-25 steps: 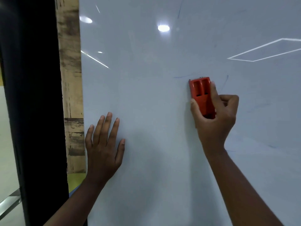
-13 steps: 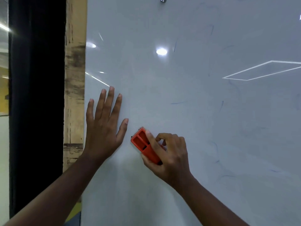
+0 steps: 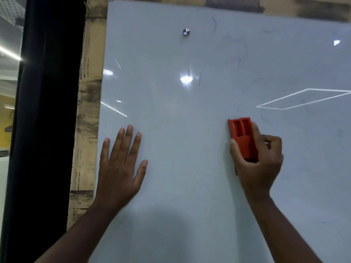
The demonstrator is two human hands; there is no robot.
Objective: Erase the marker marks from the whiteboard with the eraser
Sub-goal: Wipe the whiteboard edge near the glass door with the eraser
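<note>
Head view: my right hand [image 3: 260, 158] grips the red eraser [image 3: 242, 136] flat on the whiteboard [image 3: 190, 168], long axis upright.
Faint blue marks [image 3: 214, 25] lie above and right of it, nearer that hand; my left hand [image 3: 119, 168] rests open-palmed, well apart.

Whiteboard [image 3: 171, 130] with eraser [image 3: 242, 137], marks [image 3: 214, 24]

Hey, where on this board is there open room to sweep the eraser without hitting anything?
Widest free patch: between the left hand and the eraser in the right hand, running up the whiteboard toward the metal stud. Also open right of the eraser. The left hand crowds the board's left edge.
</note>
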